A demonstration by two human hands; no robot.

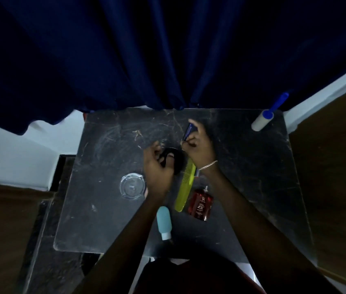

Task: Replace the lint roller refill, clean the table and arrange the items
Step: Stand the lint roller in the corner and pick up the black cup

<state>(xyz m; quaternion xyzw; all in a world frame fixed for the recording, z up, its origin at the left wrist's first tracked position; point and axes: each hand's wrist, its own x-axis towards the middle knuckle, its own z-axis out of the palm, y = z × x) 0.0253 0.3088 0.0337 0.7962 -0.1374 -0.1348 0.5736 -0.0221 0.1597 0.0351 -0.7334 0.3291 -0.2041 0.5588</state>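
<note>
Dark blue curtains (146, 60) hang in heavy folds across the far half of the head view, their hem meeting the far edge of a black table (104, 219). White wall shows below the curtain at the left and in a strip at the right, and brown wooden surfaces flank the table on both sides. The tabletop is scuffed and streaked with pale scratches and dusty smears, thickest toward the far left, with bits of light debris near the far middle.

At the far right corner lies the lint roller (268, 115), its white roll pointing toward the near left and its blue handle reaching past the table edge toward the curtain. A clear glass ashtray (132, 186) sits left of centre. A yellow-green comb (185, 187) lies lengthwise near the middle, with a red perfume bottle (201, 203) just beside it on the right and a teal squeeze bottle (164, 222) nearer, cap toward the near edge.

Both hands work over the centre. The left hand (157, 164) is curled around a black object (171, 157) too dark to identify. The right hand (199, 145), a silver bracelet (208, 165) at its wrist, pinches a small blue item (189, 131) between its fingers.
</note>
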